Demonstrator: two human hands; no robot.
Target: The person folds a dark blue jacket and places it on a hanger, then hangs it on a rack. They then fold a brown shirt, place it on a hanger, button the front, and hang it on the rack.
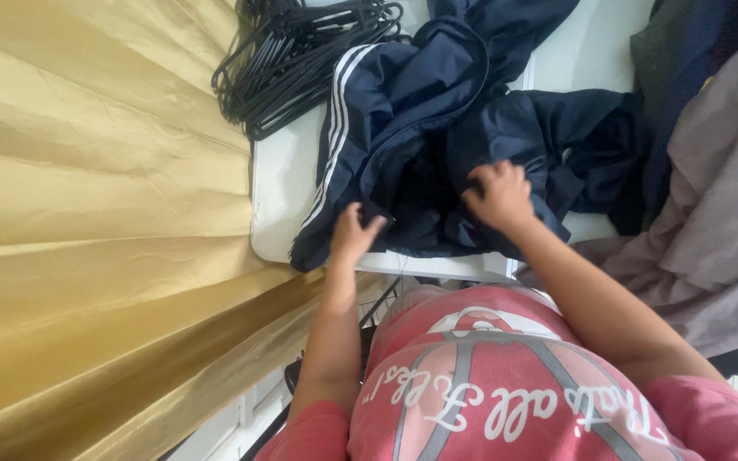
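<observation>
White tabletop (277,183) carried a heap of dark clothing, with a gold curtain (87,213) hanging close along one side. The navy jacket (403,111) with 3 white stripes lay crumpled across the middle, reaching to the near edge. The left hand (354,232) had its grip closed on a fold at the near hem; the right hand (499,195) pressed down into the bunched fabric, fingers curled, though whether it pinched cloth I could not tell. A tug from the hem could probably drag the slippery jacket off the edge — or snag the tangled black hangers (301,51) lying just beside its sleeve. Grey garments (711,222) crowded the other side, leaving little bare surface for spreading anything flat.
</observation>
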